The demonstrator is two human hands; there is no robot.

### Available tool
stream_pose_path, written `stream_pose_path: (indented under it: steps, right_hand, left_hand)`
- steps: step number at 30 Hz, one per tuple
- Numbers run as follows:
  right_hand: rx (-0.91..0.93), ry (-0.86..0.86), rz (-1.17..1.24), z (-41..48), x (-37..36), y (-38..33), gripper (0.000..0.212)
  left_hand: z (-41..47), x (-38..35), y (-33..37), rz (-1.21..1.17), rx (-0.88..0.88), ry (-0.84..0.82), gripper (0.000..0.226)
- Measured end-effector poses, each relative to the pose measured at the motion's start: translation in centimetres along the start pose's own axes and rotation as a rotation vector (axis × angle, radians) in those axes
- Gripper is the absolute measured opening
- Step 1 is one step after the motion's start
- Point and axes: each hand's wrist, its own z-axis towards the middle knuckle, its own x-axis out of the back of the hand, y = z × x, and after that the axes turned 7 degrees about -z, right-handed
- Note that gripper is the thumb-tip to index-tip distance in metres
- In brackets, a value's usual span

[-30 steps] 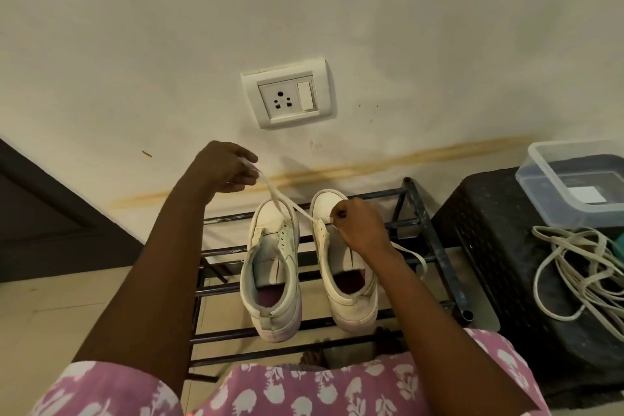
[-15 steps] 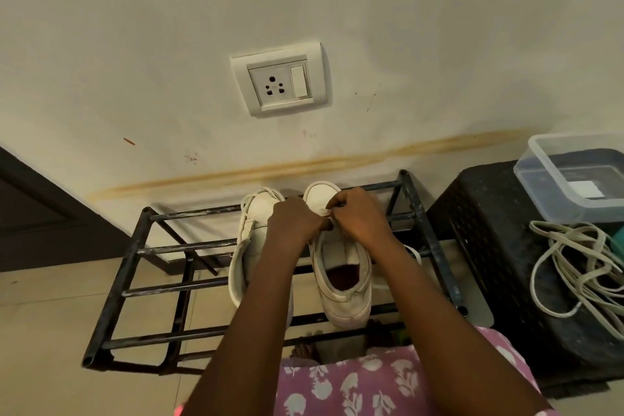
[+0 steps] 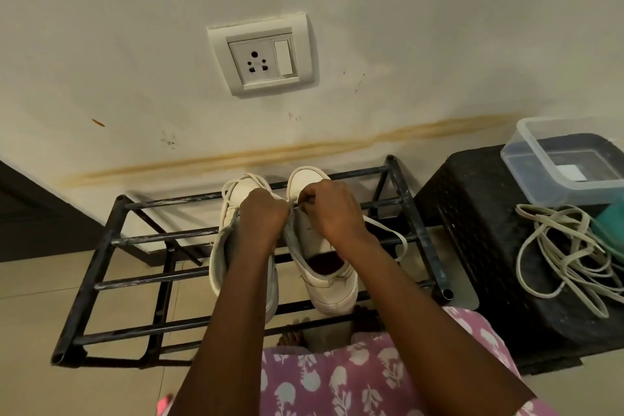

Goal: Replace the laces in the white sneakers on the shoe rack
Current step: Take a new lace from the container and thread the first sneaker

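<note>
shoe rack [image 3: 162,236]: we are finding this black metal frame standing against the wall and carrying both white sneakers on its top bars, toes toward the wall.
left sneaker [image 3: 220,257]: it is lying beside its pair, partly hidden under the left forearm.
right sneaker [image 3: 332,287]: it is resting just to the right, its dark lining showing at the opening.
lace [image 3: 385,228]: a white lace is running from the toe-end eyelets of the right sneaker and looping out past that shoe's right side.
left hand [image 3: 261,216]: its fingers are curling and pinching the lace.
right hand [image 3: 332,209]: it is pinching the same lace over the right sneaker's toe; the two hands are working close together, nearly touching.
black crate [image 3: 472,230]: it is standing right of the rack, bearing a clear tub [image 3: 537,172] and a heap of loose laces [image 3: 574,246].
wall socket [image 3: 263,56]: it is sitting above the shoes.
</note>
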Motion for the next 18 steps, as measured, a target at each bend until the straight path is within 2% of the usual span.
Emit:
stream_pose_path:
  steps: [5,8,13,16,18]
  right_hand:
    - [-0.078,-0.026,0.132,0.3,-0.2,0.4,0.019]
    - [-0.075,-0.058,0.134,0.4,-0.4,0.2,0.018]
    - [-0.066,-0.061,0.018,0.3,-0.5,-0.3,0.021]
    - [-0.008,-0.071,-0.071,0.1,-0.1,-0.5,0.02]
    - [0.033,-0.077,-0.143,-0.1,0.1,-0.8,0.022]
  left_hand:
    - [0.7,-0.3,-0.7,-0.059,0.014,-0.003,0.006]
    - [1.0,-0.2,-0.9,-0.063,0.008,-0.006,0.017]
    - [0.8,-0.1,-0.7,-0.068,-0.01,0.003,0.007]
    - [1.1,-0.2,-0.9,-0.092,-0.018,-0.027,0.025]
    - [1.1,0.1,-0.8,-0.138,-0.003,-0.062,0.026]
